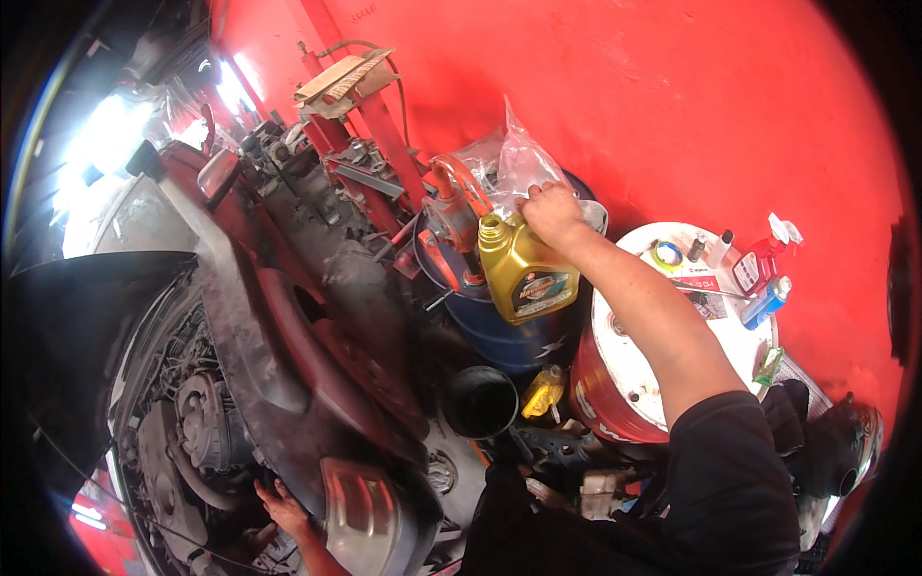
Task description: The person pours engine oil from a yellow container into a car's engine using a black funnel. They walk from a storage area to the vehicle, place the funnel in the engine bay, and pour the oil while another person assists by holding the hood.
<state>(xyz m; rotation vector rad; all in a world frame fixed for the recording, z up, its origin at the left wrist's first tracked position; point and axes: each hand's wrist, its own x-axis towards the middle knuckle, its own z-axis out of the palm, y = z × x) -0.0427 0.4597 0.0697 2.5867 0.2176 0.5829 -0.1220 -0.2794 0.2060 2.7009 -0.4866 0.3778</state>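
My right hand [555, 213] is closed around the top handle of a gold oil jug [519, 259]. The jug's neck shows no cap, and it leans slightly in front of a blue drum [499, 326]. Behind my fingers a clear plastic bag [528, 158] stands up. Down at the lower left, my left hand [283, 509] rests by the edge of the car's engine bay [197, 422], close to the headlight [360, 509]. Its fingers are apart and hold nothing that I can see.
A red hand pump [456, 216] stands on the blue drum. Right of it, a white-topped red drum [624, 355] carries a spray bottle [759, 264], a blue can [766, 302] and a tape roll [667, 253]. Below are a black bucket [479, 403] and a yellow bottle [545, 392].
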